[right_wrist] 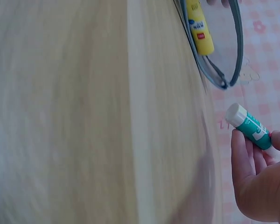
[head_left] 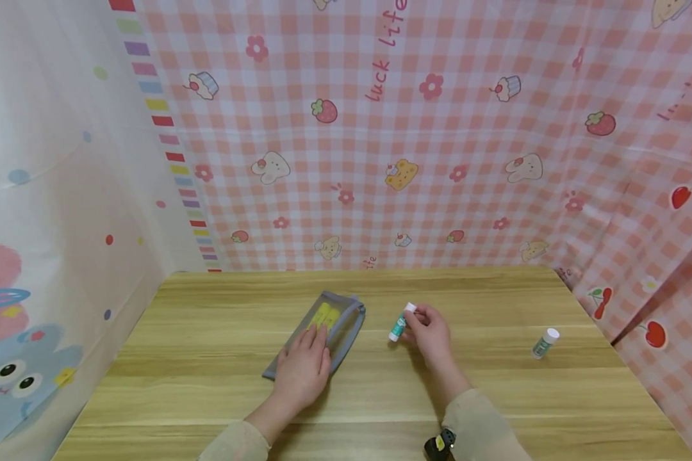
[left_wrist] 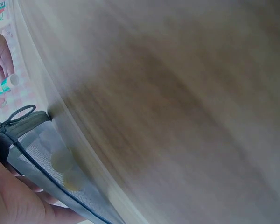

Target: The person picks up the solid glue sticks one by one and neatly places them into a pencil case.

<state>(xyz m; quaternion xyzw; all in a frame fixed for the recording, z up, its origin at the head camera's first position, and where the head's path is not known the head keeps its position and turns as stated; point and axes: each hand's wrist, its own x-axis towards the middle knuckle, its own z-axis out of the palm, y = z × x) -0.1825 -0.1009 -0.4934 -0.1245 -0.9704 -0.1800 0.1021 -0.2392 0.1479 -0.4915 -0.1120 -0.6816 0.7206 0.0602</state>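
A grey mesh zip pouch (head_left: 346,332) lies slanted on the table, with yellow glue sticks (head_left: 325,315) inside. My left hand (head_left: 304,368) rests on its near part, the fingers stretched over the mesh. Seen from the right wrist, the pouch's mouth (right_wrist: 240,42) gapes and one yellow glue stick (right_wrist: 201,35) shows within. To the right of the pouch, my right hand (head_left: 431,333) pinches a green glue stick with white ends (head_left: 400,326) between thumb and fingers. It is held tilted, apart from the pouch.
Another green glue stick with a white cap (head_left: 544,344) stands on the wooden table (head_left: 207,333), farther right. A black device (head_left: 440,444) sits by the right sleeve at the near edge. Pink checked cloth (head_left: 357,141) hangs behind the table.
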